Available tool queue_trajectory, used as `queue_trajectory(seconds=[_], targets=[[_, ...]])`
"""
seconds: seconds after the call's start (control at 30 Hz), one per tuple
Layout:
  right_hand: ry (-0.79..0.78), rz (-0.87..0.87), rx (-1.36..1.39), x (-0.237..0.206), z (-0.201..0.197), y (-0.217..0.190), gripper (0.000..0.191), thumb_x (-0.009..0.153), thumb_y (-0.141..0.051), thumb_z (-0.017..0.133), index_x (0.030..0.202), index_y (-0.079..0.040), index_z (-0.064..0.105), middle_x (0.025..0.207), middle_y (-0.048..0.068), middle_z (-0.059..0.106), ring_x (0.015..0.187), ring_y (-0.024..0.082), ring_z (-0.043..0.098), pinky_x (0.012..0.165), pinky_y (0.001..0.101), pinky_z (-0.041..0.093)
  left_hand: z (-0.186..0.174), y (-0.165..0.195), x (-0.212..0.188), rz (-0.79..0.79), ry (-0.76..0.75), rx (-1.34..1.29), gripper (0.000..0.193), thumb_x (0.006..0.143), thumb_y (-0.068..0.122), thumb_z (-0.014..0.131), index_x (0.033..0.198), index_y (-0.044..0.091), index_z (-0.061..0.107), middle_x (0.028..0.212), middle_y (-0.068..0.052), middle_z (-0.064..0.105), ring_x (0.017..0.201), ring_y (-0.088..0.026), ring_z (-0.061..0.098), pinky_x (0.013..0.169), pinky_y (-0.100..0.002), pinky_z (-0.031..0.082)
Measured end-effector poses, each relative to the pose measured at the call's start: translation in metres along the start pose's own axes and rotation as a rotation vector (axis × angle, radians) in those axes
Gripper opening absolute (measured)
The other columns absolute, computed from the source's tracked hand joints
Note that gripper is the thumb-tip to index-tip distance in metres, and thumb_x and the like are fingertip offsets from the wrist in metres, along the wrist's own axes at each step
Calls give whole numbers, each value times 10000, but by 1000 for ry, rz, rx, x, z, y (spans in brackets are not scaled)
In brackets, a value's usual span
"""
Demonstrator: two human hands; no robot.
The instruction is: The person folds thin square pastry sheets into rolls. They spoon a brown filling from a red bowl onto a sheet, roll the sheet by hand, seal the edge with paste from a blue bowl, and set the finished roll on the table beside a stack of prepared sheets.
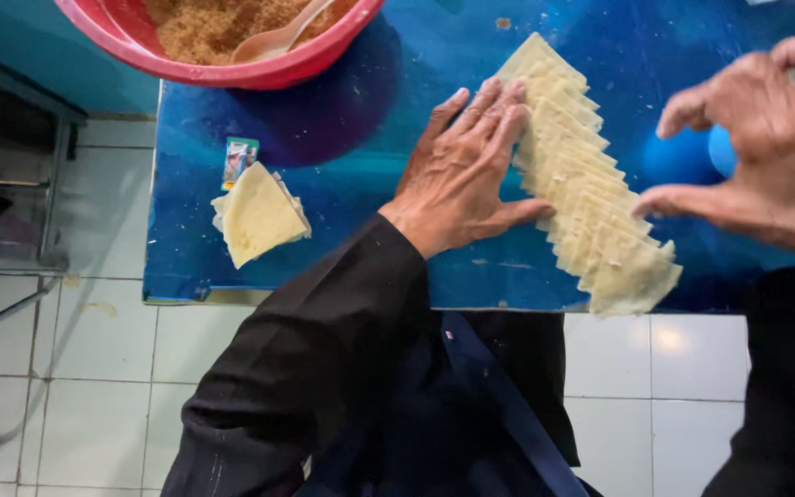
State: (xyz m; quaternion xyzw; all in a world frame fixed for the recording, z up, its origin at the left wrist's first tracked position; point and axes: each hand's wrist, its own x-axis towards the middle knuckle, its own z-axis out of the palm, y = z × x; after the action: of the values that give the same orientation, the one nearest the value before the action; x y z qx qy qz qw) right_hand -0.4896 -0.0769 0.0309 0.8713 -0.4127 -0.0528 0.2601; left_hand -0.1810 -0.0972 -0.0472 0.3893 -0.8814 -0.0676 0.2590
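Blue desk point(342, 166) carries a fanned row of pale dough sheets point(591, 202), the left hand point(462, 175) pressing flat, fingers point(499, 115) together, on its upper end, while the right hand point(766, 138) hovers beside it, fingers spread and curled, empty.

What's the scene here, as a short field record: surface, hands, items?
surface: blue tabletop over white tiled floor
left hand: left hand flat, fingers pressing the fanned row of dough wrappers
right hand: right hand blurred, raised beside the row, fingers curled, holding nothing visible
other items: small wrapper stack; red bowl of brown crumbly filling with spoon; small packet
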Motion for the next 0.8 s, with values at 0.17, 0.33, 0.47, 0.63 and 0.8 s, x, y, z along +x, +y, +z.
queue_trajectory(seconds=[0.17, 0.33, 0.47, 0.63, 0.8], targets=[[-17, 217, 317, -65, -12, -24, 591, 812, -569, 858, 1139, -117, 662, 1047, 60, 621, 1057, 175, 596, 1023, 316, 408, -3, 8, -1, 11, 13, -11, 1048, 836, 706, 714, 1479, -51, 381, 1550, -218, 425, 1502, -342, 320, 1241, -470, 190], [112, 294, 67, -103, -41, -54, 265, 843, -461, 887, 991, -259, 802, 1013, -72, 679, 1213, 214, 484, 1098, 368, 332, -9, 23, -5, 7, 0, -19, 1027, 846, 662, 745, 1504, -32, 369, 1553, -235, 433, 1508, -333, 326, 1243, -463, 189], [147, 248, -22, -103, -53, -62, 176, 899, -458, 839, 1036, -347, 828, 1027, -129, 678, 1299, 235, 366, 1031, 450, 230, -14, 39, -9, -3, 5, -32, 1034, 831, 666, 769, 1498, -18, 372, 1549, -244, 449, 1518, -329, 338, 1257, -462, 193], [173, 161, -66, -90, -56, -61, 184, 865, -445, 815, 1029, -361, 828, 1071, -170, 693, 1323, 228, 358, 994, 491, 213, -18, 52, -9, -59, -59, -30, 1100, 791, 668, 780, 1539, -1, 331, 1529, -258, 449, 1548, -380, 217, 1232, -498, 224], [97, 141, -90, -88, -42, -61, 250, 780, -483, 818, 1008, -383, 830, 1076, -158, 693, 1290, 259, 362, 958, 527, 221, -11, 50, -11, -38, -33, -8, 1148, 789, 681, 805, 1565, 15, 282, 1575, -323, 349, 1561, -408, 104, 1200, -534, 246]])
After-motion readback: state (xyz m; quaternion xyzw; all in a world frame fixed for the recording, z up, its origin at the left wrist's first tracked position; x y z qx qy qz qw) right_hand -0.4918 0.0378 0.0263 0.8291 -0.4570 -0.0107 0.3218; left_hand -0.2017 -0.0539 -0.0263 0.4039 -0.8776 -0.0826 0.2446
